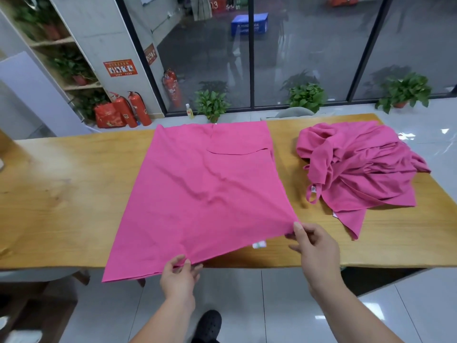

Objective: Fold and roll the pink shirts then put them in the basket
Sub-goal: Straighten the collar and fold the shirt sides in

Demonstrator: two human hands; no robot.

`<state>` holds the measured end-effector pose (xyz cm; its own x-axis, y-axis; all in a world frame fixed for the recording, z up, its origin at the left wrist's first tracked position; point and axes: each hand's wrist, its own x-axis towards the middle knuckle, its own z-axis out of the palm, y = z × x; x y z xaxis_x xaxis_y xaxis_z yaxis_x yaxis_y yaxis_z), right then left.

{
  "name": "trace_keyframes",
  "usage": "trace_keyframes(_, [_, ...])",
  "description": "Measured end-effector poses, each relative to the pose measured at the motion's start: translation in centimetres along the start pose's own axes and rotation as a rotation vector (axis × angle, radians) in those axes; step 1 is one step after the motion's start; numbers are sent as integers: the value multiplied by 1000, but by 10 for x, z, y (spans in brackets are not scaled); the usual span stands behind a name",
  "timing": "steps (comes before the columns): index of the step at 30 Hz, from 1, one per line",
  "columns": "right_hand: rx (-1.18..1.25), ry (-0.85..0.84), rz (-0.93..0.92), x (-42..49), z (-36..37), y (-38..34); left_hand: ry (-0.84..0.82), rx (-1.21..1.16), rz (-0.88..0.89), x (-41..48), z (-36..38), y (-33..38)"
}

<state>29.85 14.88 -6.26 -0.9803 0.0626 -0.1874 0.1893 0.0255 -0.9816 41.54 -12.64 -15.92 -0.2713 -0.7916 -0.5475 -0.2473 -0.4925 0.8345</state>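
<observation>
Beyond my fingers lies the long wooden worktop [74, 184], and spread across it the flat pink cotton shirt [197, 189], its hem overhanging the near edge. Right of my fingers sits a crumpled heap of pink shirts [358, 169]. My left hand [179, 276] pinches the hem; my right hand [314, 246] pinches the lifted corner. No basket shows. Uneven pulling could skew the fold or drag the shirt off.

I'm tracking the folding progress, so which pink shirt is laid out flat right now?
The spread pink shirt at the table's middle, its near hem pinched by both hands. The pile of pink shirts to its right is crumpled.
</observation>
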Motion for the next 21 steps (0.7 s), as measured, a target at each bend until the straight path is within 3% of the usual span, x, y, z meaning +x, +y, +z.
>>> trace_keyframes(3, [84, 175, 439, 2, -21, 74, -6, 90, -13, 1, -1, -4])
trace_keyframes(5, [234, 153, 682, 4, -28, 100, -12, 158, -36, 1, -3, -8])
trace_keyframes(8, [219, 74, 648, 11, -19, 93, -16, 196, -70, 3, -7, -11])
trace_keyframes(12, [121, -9, 212, 9, -5, 26, -51, 139, -72, 2, -9, -12])
trace_keyframes(14, [66, 34, 95, 3, -7, 26, -63, 129, -66, 1, -11, -13])
trace_keyframes(19, [173, 163, 565, 4, -34, 109, -120, 154, -110, 0, -21, -16])
trace_keyframes(21, [150, 144, 613, 5, -38, 128, -140, 140, -143, 1, -27, -15])
